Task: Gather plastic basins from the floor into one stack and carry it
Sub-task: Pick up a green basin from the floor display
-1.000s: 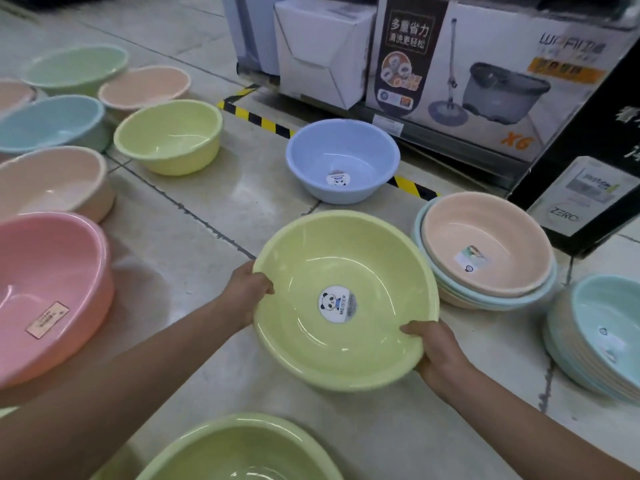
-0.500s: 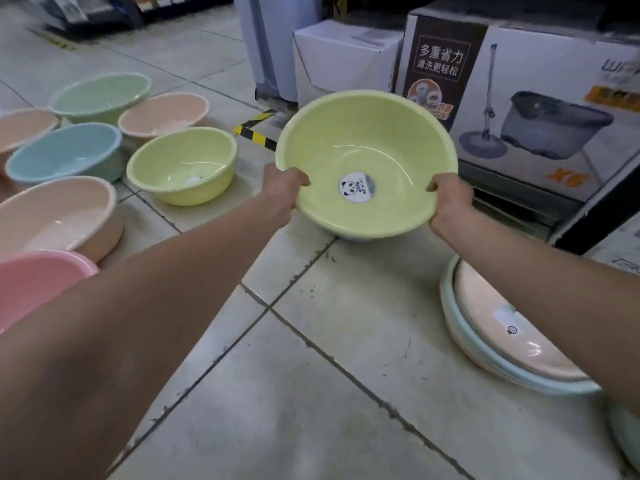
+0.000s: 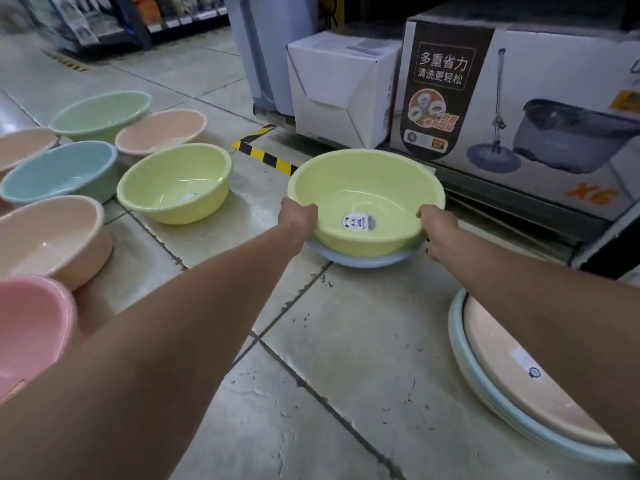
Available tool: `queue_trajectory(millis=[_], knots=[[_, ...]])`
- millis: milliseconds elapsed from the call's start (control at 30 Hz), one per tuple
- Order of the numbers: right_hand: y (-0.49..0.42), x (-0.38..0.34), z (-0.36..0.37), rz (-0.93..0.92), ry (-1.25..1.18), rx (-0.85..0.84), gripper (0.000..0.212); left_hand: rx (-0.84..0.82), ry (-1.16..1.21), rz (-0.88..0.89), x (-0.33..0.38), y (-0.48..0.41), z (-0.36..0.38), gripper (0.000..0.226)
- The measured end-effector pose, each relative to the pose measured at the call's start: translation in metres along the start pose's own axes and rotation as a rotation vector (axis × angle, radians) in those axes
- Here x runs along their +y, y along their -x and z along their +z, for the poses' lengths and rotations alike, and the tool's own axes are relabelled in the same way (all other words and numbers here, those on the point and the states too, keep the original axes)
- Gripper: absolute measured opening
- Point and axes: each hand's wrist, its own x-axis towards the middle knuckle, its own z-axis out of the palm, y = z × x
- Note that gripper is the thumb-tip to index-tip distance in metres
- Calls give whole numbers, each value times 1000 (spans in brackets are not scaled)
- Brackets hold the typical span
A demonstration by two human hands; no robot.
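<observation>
L hand (image 3: 298,216) gripped the near-left rim of the yellow basin (image 3: 367,188), thumb over the lip, fingers curled under & out of sight. R hand (image 3: 437,221) clamped the near-right rim the same way.

The basin sat low inside a blue basin (image 3: 363,262) at the far edge of the floor (image 3: 346,341), just in front of the boxes. Only the blue rim showed beneath, so can't tell if it was fully seated.

Handling, as a guess:
- Thin moulded plastic: light, a bit flexy in the wall, stiffest at the rolled rim.
- So the rim was the place to hold, two hands opposite each other.
- Glossy, prob. slippery, and nested ones may jam or slide apart.
- To lift the pair, take the blue rim from under, not the yellow alone.
- Not fragile, but could crack if dropped on tile.

Labels:
- Round panda sticker (image 3: 358,222) w/ a small barcode-type tag on the yellow basin's bottom. Print too small to read.
- Behind, the mop box (image 3: 519,109) read "多重省力 / 清洗更轻松", w/ an orange "X6" low on its front & a pic of a spin mop and bucket.
- White box (image 3: 341,88) to its left: label unreadable.
- Near-right floor: a stack (image 3: 512,375), peach in teal, w/ a small illegible sticker.
- Left side of floor: a 2nd yellow basin (image 3: 175,181), a pink basin (image 3: 31,327) & other pastel ones lay loose, apart from the pair.
</observation>
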Motion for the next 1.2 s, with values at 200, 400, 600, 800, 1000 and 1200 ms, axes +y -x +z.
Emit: queue_trajectory(millis=[200,400,600,800,1000,1200], knots=[[-35,45,12,46,102,-29,66,-13,-100,-102,-40,4,-9,50],[22,81,14,85,186,-85,55,75,20,-185,-92,16,-40,48],[49,102,8,30,126,-189,36,89,349,-266,-111,51,-59,45],[83,119,3,-39,201,-191,40,127,358,-213,-108,120,-107,40],[177,118,41,88,211,-369,30,297,169,-194,-135,200,-238,48],[298,124,48,36,319,-612,23,389,378,-302,-163,325,-312,47]])
